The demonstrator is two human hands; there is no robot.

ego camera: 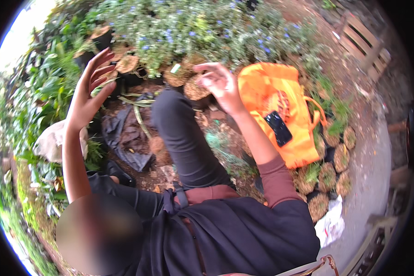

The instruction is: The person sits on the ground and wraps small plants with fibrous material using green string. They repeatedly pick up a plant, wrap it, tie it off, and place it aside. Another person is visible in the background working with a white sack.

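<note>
My left hand point(93, 86) is raised with its fingers spread and nothing in it, beside the leafy plants at the left. My right hand point(222, 88) hovers over a mulch-topped plant pot point(196, 89), fingers loosely bent and apart, holding nothing that I can see. A small pale green-white piece point(175, 68) lies on the neighbouring mulch-topped pot point(174, 78). Between my hands and below them are a black plastic sheet or bag point(119, 124) with dark soil point(134, 132), and a long pale-green leaf strip point(141, 120). My bent knee point(172, 107) comes up between my arms.
An orange fabric bag point(265, 82) lies flat at the right with a black smartphone point(278, 128) on it. Several mulch-topped pots point(327, 176) line the paved edge point(369, 165). Blue-flowered shrubs point(207, 31) grow ahead; a pale sack or stone point(51, 141) is left; a wooden pallet point(360, 39) stands far right.
</note>
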